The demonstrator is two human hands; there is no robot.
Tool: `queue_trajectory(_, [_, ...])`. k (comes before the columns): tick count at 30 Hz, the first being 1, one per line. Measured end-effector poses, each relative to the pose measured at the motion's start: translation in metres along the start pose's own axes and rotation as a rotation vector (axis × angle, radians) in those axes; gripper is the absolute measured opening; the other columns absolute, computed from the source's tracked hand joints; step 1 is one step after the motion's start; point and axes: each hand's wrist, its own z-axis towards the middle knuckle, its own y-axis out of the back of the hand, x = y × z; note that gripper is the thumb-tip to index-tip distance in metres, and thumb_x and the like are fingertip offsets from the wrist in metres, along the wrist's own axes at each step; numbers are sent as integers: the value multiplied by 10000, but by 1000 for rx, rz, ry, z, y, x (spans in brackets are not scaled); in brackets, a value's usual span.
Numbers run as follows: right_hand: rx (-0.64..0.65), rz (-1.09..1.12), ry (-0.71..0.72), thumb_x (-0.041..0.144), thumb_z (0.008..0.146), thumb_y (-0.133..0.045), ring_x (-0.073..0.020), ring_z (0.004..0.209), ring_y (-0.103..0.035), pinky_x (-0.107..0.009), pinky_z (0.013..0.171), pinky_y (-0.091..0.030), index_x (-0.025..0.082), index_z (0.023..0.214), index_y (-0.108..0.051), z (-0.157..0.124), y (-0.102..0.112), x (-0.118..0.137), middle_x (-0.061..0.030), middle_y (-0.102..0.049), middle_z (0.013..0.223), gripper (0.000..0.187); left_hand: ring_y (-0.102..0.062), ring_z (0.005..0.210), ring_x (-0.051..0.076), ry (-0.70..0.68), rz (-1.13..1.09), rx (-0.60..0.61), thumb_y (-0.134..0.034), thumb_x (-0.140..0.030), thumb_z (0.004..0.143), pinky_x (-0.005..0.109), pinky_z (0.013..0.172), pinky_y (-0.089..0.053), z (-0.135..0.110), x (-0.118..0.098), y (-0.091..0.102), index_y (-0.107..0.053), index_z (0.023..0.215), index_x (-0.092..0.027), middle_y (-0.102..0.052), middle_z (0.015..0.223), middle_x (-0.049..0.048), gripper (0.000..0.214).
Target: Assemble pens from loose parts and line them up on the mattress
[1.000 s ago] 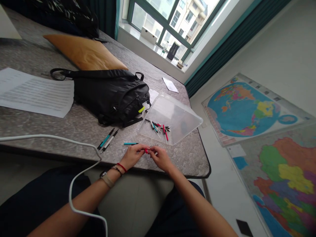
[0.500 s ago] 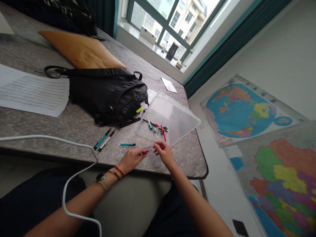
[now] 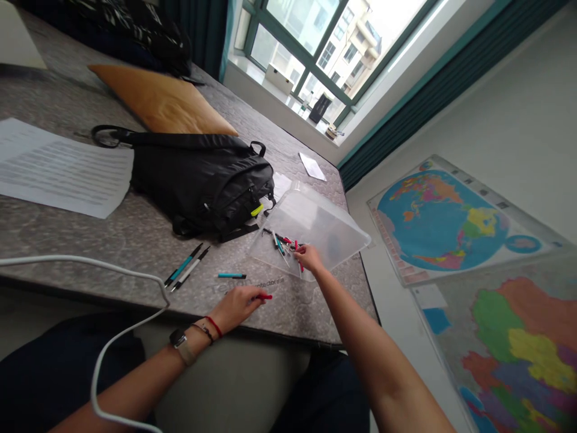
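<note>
My left hand point(image 3: 243, 304) is closed around a red pen part point(image 3: 265, 296), whose end sticks out past the fingertips above the table's front edge. My right hand point(image 3: 309, 257) reaches into a clear plastic tray point(image 3: 333, 219), its fingers drawn together among several loose pen parts point(image 3: 279, 242). What lies between those fingertips is too small to make out. The parts in the tray are red, teal, white and black. Just beyond my left hand lies a teal pen barrel point(image 3: 231, 275). Farther left, a teal and black pen point(image 3: 184, 266) rests beside a white and black pen point(image 3: 191, 269).
A black backpack point(image 3: 202, 180) lies behind the pens, touching or close to the tray. Behind it is a brown envelope point(image 3: 166, 102), with a printed sheet point(image 3: 63, 168) at left. A white cable point(image 3: 130, 328) crosses in front of the table point(image 3: 148, 240).
My right hand has moved away from the left, forward into the tray among the pen parts. My left hand keeps the red part and sits slightly lower in view.
</note>
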Motion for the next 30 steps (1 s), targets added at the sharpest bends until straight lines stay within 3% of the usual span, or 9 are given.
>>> queue_trajectory(12, [56,-376,21,352,800,-660,-219,888,-666,-252,710,-451,202,923,-725,25,-2,18,-84,-728,929,205,-654,845,192,15,145,82,-546,-290,872,261,757,-462,-1,-1,0,-721,941,-256,-724,882,37,191])
queue_trajectory(18, [43,-528,35,285,840,-608,-250,945,-655,-286,746,-462,184,1005,-710,23,10,26,-160,-695,1052,218,-656,838,194,22,65,84,-570,-349,860,259,766,-467,-1,1,1,-727,883,-261,-722,838,32,182])
queue_trajectory(23, [102,-596,101,267,844,-593,-244,983,-644,-280,757,-465,225,1028,-714,28,11,31,-129,-689,1097,224,-656,808,193,38,43,73,-584,-367,853,257,741,-463,0,3,0,-727,862,-255,-717,806,33,182])
queue_trajectory(30, [161,-648,105,230,836,-576,-259,952,-662,-291,737,-476,203,1014,-733,39,1,36,-145,-707,1053,238,-654,828,195,7,91,77,-581,-364,859,259,749,-456,0,4,-1,-726,848,-260,-714,820,34,179])
